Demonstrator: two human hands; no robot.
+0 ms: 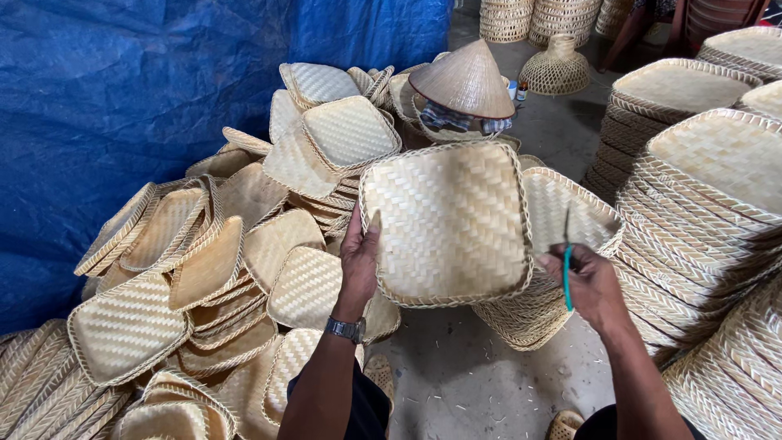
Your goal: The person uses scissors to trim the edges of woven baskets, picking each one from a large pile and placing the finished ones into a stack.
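Concrete floor (464,383): loose heap woven trays (228,269) left, stacked trays (700,212) right, dome basket (556,69) behind.

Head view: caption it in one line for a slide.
Left hand holds up a square woven tray; right hand grips a teal-handled tool.

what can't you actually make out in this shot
Head view only:
- Tool in the right hand: teal handle shows, its thin dark tip is too small to identify.
- Inside of the woven tray held by the left hand: turned away.
- Person under the conical hat: hidden by the hat and trays.
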